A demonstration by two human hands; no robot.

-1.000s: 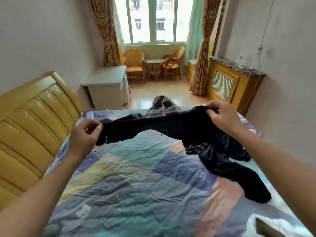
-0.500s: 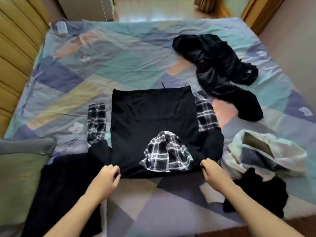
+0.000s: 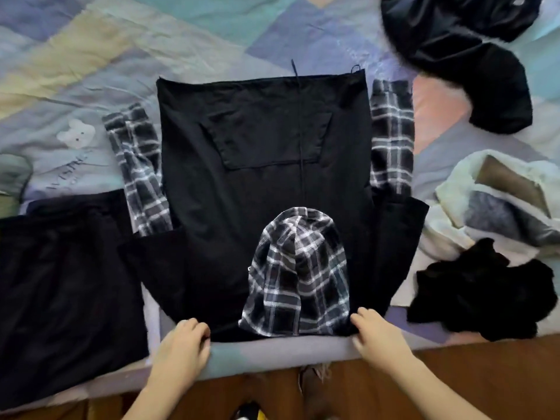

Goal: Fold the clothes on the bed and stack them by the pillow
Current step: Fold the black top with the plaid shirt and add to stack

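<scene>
Lying flat on the bed (image 3: 212, 40), a black hoodie (image 3: 260, 183) is spread front side up, its plaid hood (image 3: 297, 274) folded down over the chest toward the near edge. Plaid sleeves are seen on both sides of the body, the left sleeve (image 3: 139, 168) and the right sleeve (image 3: 392, 134). The hoodie's near edge is gripped at both corners: the left hand (image 3: 185, 344) is curled on the fabric left of the hood, and the right hand (image 3: 378, 334) is curled on it right of the hood. A folded dark garment (image 3: 66, 292) is laid just beside the hoodie on the left. A crumpled black garment (image 3: 460, 56) is seen at the far right, a white fleecy garment (image 3: 497, 204) nearer, and a small black heap (image 3: 481, 295) just in front of it.
</scene>
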